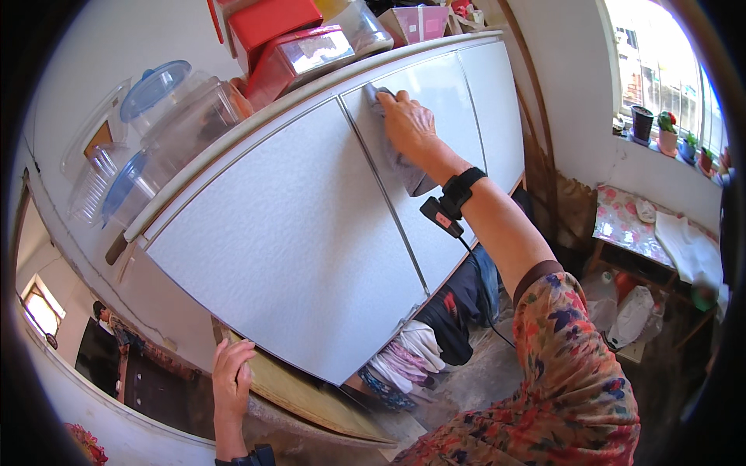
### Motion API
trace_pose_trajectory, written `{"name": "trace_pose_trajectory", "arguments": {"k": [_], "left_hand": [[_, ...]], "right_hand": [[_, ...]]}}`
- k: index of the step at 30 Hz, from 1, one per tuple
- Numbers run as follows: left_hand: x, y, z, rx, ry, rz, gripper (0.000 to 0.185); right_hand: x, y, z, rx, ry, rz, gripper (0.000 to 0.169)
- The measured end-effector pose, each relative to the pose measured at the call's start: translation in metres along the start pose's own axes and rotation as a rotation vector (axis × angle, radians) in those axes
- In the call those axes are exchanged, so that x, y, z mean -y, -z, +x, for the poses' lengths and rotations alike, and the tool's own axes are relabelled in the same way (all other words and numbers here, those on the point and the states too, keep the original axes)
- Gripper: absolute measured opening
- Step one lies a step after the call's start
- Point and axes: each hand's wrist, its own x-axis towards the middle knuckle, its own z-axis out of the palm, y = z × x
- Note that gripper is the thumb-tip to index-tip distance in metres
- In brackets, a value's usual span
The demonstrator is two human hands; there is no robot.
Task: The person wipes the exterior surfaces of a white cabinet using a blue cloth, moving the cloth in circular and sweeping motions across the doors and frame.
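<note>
My right hand (411, 125) presses a grey cloth (402, 166) against a pale, glossy cabinet door (443, 87), near its top left corner. The cloth hangs down below the palm. To the left is a wider pale door panel (280, 233), split from that door by a dark vertical seam. My left hand (232, 370) is lower left, fingers lightly bent and holding nothing visible. Its fingertips are by the end of a wooden board (315, 396) under the cabinet's lower corner; whether they touch it is unclear.
Red boxes (274, 29) and clear plastic containers (192, 110) crowd the cabinet top. Folded clothes (408, 355) lie beneath the doors. Potted plants (667, 131) line the windowsill, above a small table (626, 224). A cable (486, 309) trails from my right wrist.
</note>
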Motion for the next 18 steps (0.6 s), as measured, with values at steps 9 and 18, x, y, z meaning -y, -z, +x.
{"name": "trace_pose_trajectory", "arguments": {"k": [9,18], "left_hand": [[0.007,0.001,-0.002,0.013,0.000,-0.029,0.021],[0.001,0.002,0.000,-0.006,0.043,-0.091,0.024]], "right_hand": [[-0.007,-0.011,0.006,-0.062,-0.156,0.260,0.039],[0.033,-0.009,0.013,-0.150,0.085,0.049,0.028]]}}
